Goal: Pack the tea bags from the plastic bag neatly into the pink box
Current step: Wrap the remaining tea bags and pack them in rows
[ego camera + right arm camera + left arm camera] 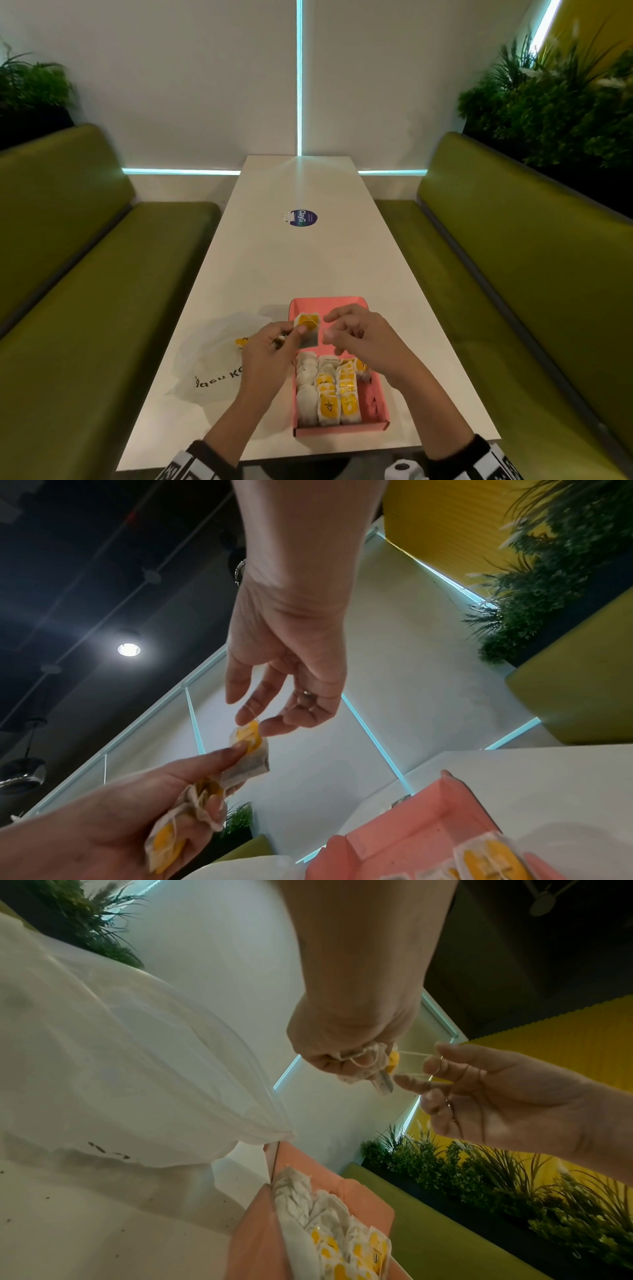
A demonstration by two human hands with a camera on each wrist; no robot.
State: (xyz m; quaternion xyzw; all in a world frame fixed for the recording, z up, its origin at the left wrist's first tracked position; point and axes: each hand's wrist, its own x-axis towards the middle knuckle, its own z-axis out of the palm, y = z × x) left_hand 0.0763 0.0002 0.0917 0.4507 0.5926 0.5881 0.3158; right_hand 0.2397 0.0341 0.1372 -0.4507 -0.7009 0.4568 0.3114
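The left hand pinches one tea bag upright above the pink box, spare bags curled in its palm. The right hand, closest, fingers loosely bent, touches its string. Open room lies in the box's far half; the plastic bag sits left on the table.
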